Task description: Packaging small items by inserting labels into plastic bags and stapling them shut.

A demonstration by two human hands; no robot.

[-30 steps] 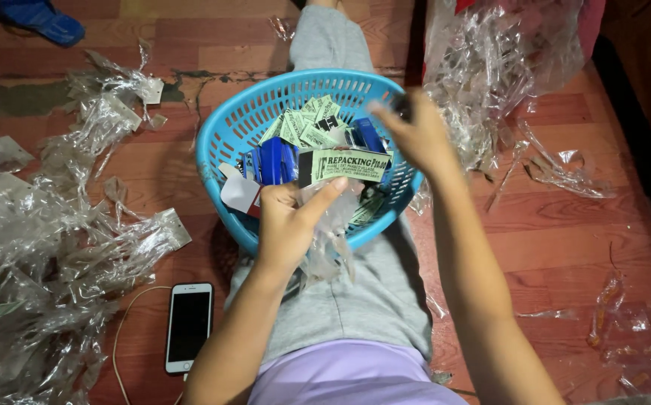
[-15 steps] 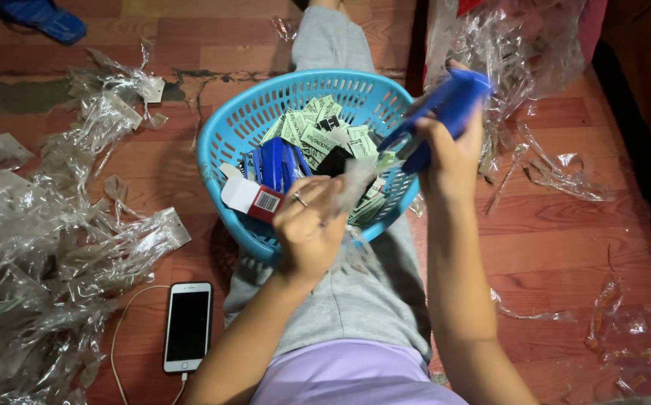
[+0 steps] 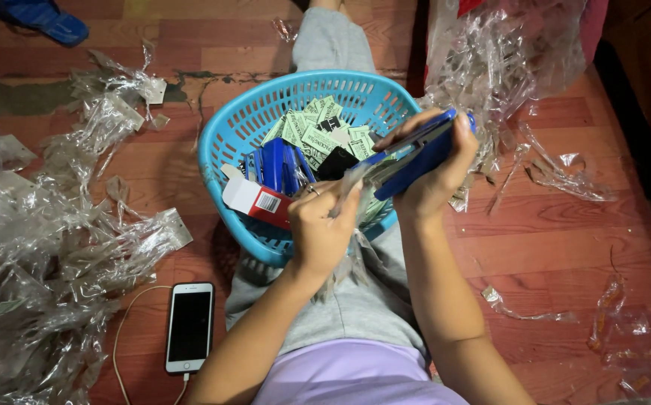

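My right hand (image 3: 445, 176) grips a blue stapler (image 3: 415, 154) held over the right rim of a light blue plastic basket (image 3: 224, 154) that rests on my lap. Its jaw points left toward a clear plastic packet (image 3: 348, 187) pinched in my left hand (image 3: 321, 229). Inside the basket lie several green printed paper labels (image 3: 314, 131), another blue stapler (image 3: 280, 165), a black item and a small red and white box (image 3: 254, 201).
A large heap of clear plastic bags (image 3: 33, 255) covers the wooden floor to the left, another heap (image 3: 498, 60) lies upper right, and scraps lie lower right. A white smartphone (image 3: 189, 326) with a cable lies by my left thigh. A blue sandal (image 3: 37, 15) sits far left.
My right hand took the blue stapler out of the basket, raised it, then lowered it level toward the left hand. The green label once between my hands is no longer visible.
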